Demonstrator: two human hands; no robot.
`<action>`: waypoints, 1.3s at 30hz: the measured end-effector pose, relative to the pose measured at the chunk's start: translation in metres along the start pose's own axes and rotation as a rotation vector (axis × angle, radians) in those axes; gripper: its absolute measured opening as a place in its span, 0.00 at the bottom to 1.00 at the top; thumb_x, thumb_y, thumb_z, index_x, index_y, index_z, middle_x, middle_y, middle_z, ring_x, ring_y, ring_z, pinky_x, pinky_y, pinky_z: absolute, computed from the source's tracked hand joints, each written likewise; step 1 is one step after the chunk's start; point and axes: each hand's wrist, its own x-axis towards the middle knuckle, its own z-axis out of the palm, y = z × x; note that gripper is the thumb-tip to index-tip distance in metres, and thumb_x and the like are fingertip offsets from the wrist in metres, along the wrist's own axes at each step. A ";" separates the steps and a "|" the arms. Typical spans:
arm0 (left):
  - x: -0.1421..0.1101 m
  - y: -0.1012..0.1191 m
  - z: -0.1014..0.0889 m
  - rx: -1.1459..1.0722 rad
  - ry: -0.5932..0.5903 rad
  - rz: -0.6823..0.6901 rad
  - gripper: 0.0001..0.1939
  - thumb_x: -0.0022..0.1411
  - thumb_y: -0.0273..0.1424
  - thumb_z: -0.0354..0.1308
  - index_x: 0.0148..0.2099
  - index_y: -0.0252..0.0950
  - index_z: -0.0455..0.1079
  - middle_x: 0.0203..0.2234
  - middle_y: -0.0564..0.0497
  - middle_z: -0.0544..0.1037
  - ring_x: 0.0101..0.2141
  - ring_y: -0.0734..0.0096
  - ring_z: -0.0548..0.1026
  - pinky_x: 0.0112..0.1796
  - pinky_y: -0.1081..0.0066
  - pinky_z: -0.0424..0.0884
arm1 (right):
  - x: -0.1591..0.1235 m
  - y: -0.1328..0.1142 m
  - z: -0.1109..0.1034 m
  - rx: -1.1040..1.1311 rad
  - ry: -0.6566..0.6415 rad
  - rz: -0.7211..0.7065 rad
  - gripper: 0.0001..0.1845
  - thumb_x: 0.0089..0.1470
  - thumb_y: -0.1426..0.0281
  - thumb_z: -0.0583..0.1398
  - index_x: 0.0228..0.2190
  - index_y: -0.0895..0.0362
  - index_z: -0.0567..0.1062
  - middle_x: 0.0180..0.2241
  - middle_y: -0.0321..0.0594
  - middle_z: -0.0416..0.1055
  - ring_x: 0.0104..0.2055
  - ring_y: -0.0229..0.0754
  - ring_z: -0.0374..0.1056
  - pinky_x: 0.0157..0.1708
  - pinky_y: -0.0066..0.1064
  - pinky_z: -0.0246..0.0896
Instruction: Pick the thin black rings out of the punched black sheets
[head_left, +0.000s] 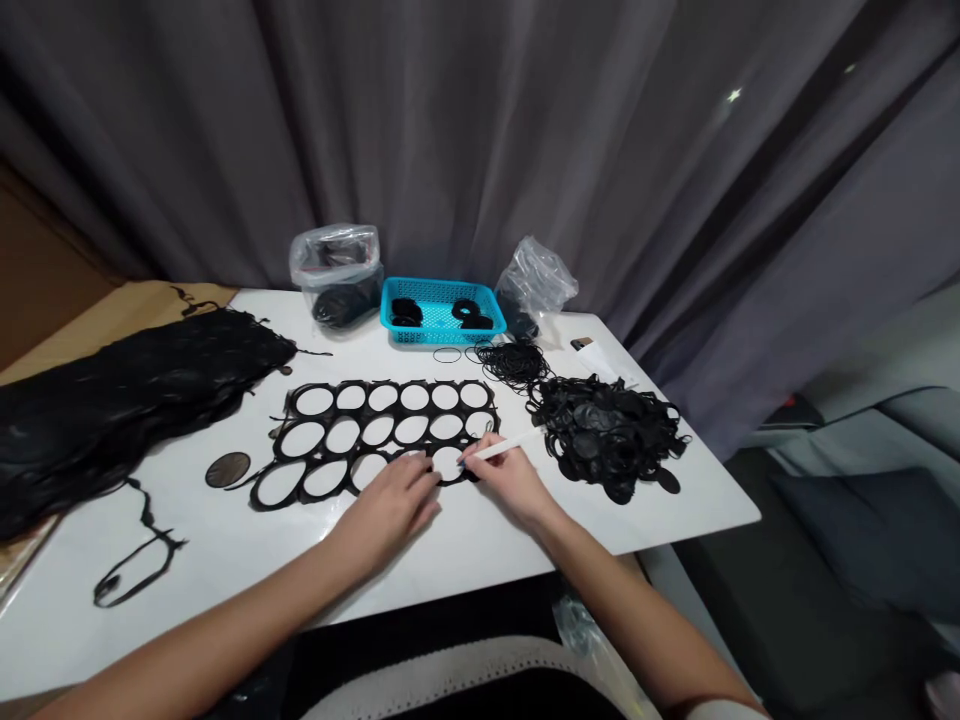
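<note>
A black rubbery sheet (pixel 356 413) with rows of large round holes lies flat on the white table. My left hand (pixel 394 500) rests over its near edge, fingers stretched out and pressing down beside a hole. In my right hand (pixel 514 482) is a slim white pen-shaped tool (pixel 511 443), pinched between thumb and fingers. Its tip is at the near right hole of the sheet and is too small to make out. To the right of that hand sits a heap of black discs and rings (pixel 611 430). Thin black rings (pixel 516 363) are piled behind it.
A blue basket (pixel 444 334) with black ring bundles stands at the back, between a clear bagged container (pixel 335 280) and a clear plastic bag (pixel 536 280). Stacked black sheets (pixel 135 390) cover the left side. A dark disc (pixel 227 469) and a torn strip (pixel 142 575) lie nearer.
</note>
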 end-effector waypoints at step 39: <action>-0.007 0.002 0.005 0.163 0.057 0.020 0.23 0.67 0.32 0.55 0.63 0.34 0.64 0.61 0.37 0.68 0.60 0.50 0.68 0.59 0.51 0.67 | 0.082 -0.007 -0.043 -0.230 0.149 -0.027 0.16 0.50 0.57 0.64 0.26 0.54 0.66 0.27 0.37 0.74 0.18 0.33 0.56 0.18 0.27 0.49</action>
